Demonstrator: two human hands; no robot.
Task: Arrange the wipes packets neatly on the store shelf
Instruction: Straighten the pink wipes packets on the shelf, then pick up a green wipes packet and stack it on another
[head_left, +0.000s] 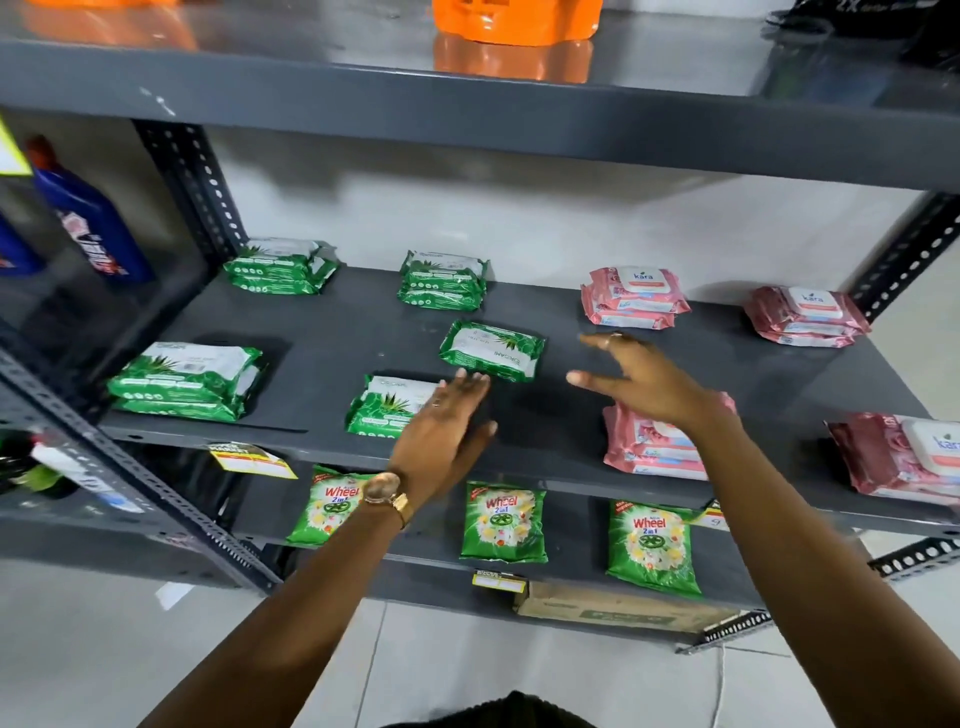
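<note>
Green wipes packets lie on the dark grey shelf (332, 332): stacks at back left (280, 266), back middle (443, 280) and front left (187, 379), a single tilted packet (492, 349), and a front stack (387, 402) partly hidden by my left hand (441, 431). Pink packets sit in stacks at back right (634, 297), far right (808, 316), front (649, 441) and the right edge (904, 457). My left hand is flat with fingers apart, fingertips near the tilted packet. Above the front pink stack my right hand (639, 382) hovers open, holding nothing.
Green detergent pouches (504, 519) stand on the shelf below, with yellow price tags (252, 460) on the shelf edges. Blue bottles (88, 213) stand on the unit to the left. An orange container (514, 21) sits on the top shelf. A cardboard box (618, 608) lies at the bottom.
</note>
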